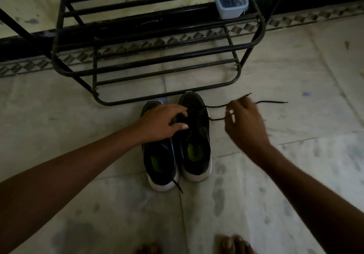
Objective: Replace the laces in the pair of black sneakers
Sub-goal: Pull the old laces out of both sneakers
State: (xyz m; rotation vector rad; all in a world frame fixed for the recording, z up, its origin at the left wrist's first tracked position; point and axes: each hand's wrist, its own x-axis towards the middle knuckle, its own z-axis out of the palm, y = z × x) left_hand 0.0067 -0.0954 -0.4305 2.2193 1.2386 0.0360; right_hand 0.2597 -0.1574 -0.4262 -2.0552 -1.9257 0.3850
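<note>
Two arms of a person fill the lower half of the view. The long, slim left forearm [82, 161] and right forearm [307, 184] are bare, uncovered all the way down to the wrists. The left grip [163, 122], a bare hand, shows short, neatly trimmed nails on its thumb and forefinger, while the right grip [246, 123], also a bare hand, is softly blurred, so its nails cannot be made out. At the bottom edge are the person's bare toes [228, 243], dim and partly cut off, one with a rounded nail.
</note>
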